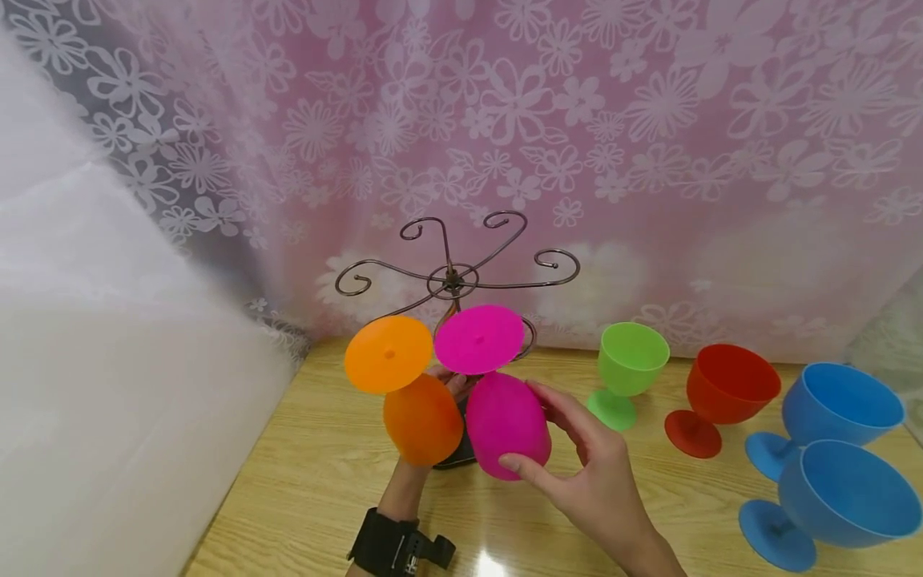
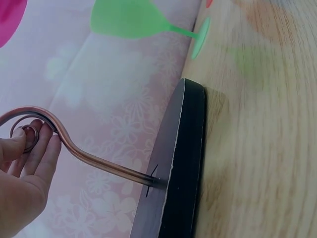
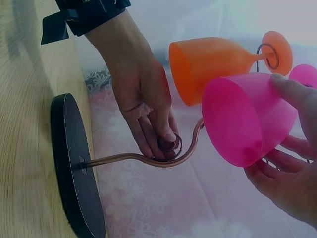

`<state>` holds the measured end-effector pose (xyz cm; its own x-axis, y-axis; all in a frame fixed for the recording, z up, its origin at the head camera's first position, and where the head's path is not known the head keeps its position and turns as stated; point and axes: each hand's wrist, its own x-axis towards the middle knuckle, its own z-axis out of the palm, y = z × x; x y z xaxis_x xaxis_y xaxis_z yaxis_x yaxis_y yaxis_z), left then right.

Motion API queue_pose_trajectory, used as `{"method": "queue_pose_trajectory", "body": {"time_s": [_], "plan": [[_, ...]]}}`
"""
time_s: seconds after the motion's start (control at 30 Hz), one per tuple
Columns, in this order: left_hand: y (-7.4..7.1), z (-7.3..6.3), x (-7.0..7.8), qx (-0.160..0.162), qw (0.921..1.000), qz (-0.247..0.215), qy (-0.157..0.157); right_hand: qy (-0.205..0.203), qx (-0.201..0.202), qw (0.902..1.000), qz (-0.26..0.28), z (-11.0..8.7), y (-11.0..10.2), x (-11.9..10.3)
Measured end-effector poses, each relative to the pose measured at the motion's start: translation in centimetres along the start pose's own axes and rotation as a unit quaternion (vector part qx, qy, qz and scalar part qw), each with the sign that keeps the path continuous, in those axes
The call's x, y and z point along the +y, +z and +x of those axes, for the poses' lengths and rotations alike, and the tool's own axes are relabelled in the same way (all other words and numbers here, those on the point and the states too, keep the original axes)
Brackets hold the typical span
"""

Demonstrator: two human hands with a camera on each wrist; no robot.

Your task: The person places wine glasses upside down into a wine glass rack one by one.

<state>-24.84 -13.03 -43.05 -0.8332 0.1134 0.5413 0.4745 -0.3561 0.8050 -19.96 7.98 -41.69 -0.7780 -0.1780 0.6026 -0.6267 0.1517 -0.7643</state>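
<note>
Left hand (image 2: 25, 188): I pinch the metal stand (image 2: 99, 162).
Right hand (image 1: 602, 485): I grip the pink goblet (image 1: 508, 425).
Orange goblet (image 1: 421, 421): upside down alongside.

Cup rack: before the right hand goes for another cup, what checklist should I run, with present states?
1. Rack steadied by left hand: ok, fingers pinching its metal.
2. Base resting on table: ok.
3. Orange cup hung upside down: ok.
4. Pink cup secured on the rack: cannot tell, its foot hides the contact.
5. Right hand free: not ok, holding the pink cup.
6. Green cup upright: ok.
</note>
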Motion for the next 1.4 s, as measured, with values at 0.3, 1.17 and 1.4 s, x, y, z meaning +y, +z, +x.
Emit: {"method": "queue_pose_trajectory", "body": {"time_s": [0.3,1.17,1.4], "plan": [[0.6,-0.2,0.6,0.058,0.9971,0.038,-0.029,0.007,0.01,0.9996,0.024,-0.1,-0.4,0.0],[0.9,-0.3,-0.4,0.097,0.994,0.037,-0.033,0.001,0.04,0.9895,-0.138,1.1,-5.8,0.3],[0.8,-0.1,-0.2,0.103,0.9842,0.119,-0.081,0.041,0.098,0.9456,-0.307,0.5,-11.5,-1.4]]}}
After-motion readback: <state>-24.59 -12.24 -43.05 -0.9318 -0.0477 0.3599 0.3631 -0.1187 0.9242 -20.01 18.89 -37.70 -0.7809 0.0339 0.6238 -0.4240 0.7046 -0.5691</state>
